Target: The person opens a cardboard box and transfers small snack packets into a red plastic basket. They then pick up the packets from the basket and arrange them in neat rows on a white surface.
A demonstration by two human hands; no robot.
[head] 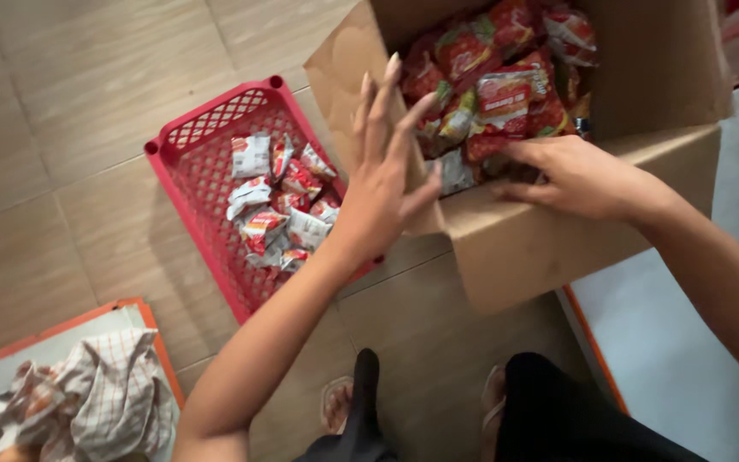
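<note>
A cardboard box (558, 231) is seen filled with glossy red snack packets (493, 85); a red plastic mesh basket (190, 171) on the tiled floor (70, 103) holds a smaller heap of packets (280, 210). The left hand (382, 184) is held open, fingers spread, above the box's near flap. The right hand (575, 175) is laid over the box's front edge onto the packets, fingers curled on them. A checked cloth (100, 398) is seen lower left.
</note>
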